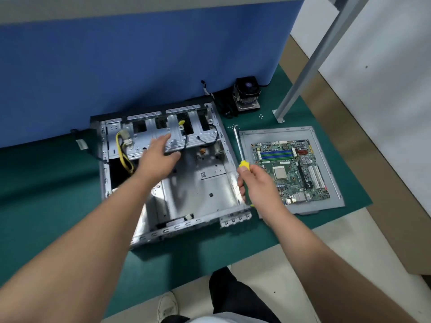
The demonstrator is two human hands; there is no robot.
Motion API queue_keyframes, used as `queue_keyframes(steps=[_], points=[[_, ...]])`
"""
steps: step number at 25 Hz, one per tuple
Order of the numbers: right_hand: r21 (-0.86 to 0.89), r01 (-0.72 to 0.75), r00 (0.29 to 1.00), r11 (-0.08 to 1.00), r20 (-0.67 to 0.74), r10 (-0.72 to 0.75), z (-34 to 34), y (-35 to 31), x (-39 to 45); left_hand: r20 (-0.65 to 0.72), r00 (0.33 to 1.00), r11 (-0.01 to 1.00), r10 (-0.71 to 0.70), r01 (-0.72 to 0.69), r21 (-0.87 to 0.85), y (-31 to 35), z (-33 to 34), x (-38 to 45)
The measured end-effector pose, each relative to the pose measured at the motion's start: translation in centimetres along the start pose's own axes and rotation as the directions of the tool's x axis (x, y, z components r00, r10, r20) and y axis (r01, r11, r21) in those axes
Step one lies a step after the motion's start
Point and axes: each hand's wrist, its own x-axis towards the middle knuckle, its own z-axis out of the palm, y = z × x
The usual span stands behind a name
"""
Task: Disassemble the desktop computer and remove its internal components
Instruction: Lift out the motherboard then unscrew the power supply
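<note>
The case (186, 183) lay open on its side on a green mat (46, 183), its cover removed and its floor largely bare. A drive cage (163, 134) ran across the far end of the case, with yellow wires (122, 157) hanging at its left and black cables (210, 136) at its right. The left hand (158, 159) reached into the case with fingers straight and spread, fingertips at the front edge of the cage; whether they pressed on the metal could not be told. It held nothing. The right hand (258, 185) was curled round the yellow-and-green handle of a screwdriver (240, 150), thumb near the top of the handle, the shaft pointing away from the person along the right wall of the case. Loose screws (233, 126) lay on the mat at the shaft tip, and a few more (260, 116) lay farther right. The motherboard (291, 171) rested flat on a grey side panel (326, 159), just right of the case and apart from it. A cooler (247, 94) with its fan stood at the back of the mat, against a blue partition (140, 54). A metal leg (303, 71) stood on the mat's right corner. One shoe (166, 306) and a dark trouser leg (233, 294) showed at the bottom edge.
</note>
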Motion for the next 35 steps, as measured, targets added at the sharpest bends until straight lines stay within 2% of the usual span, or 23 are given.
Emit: queue_keyframes(steps=[2, 5, 10, 14, 22, 30, 35], points=[[0.016, -0.011, 0.999, 1.000, 0.033, 0.010, 3.3, 0.6, -4.1, -0.054, 0.999, 0.910, -0.005, -0.018, -0.415, 0.8, 0.6, -4.1], [0.017, -0.022, 0.995, 1.000, 0.098, 0.020, 8.1, 3.3, -10.0, 0.075, 0.997, 0.692, -0.025, 0.072, -0.719, 0.1, 1.8, -10.9], [0.005, -0.060, 0.982, 0.998, 0.177, 0.058, 13.8, 8.7, -18.0, 0.187, 0.971, 0.360, -0.150, 0.230, -0.904, -5.8, 1.4, -19.0], [-0.121, -0.059, 0.970, 0.991, 0.226, 0.086, 16.2, 11.8, -21.3, 0.244, 0.940, 0.245, -0.237, 0.301, -0.921, -9.2, 1.3, -23.1], [-0.264, -0.024, 0.954, 0.964, 0.282, 0.100, 17.0, 13.8, -22.4, 0.295, 0.895, 0.220, -0.336, 0.379, -0.899, -11.0, 2.3, -24.0], [-0.272, -0.089, 0.943, 0.958, 0.287, 0.169, 16.6, 12.7, -20.4, 0.354, 0.833, 0.240, -0.426, 0.481, -0.843, -10.7, 2.2, -20.8], [-0.231, -0.112, 0.941, 0.966, 0.288, 0.178, 17.6, 12.4, -18.9, 0.347, 0.828, 0.246, -0.440, 0.483, -0.840, -10.7, 1.4, -19.4]])
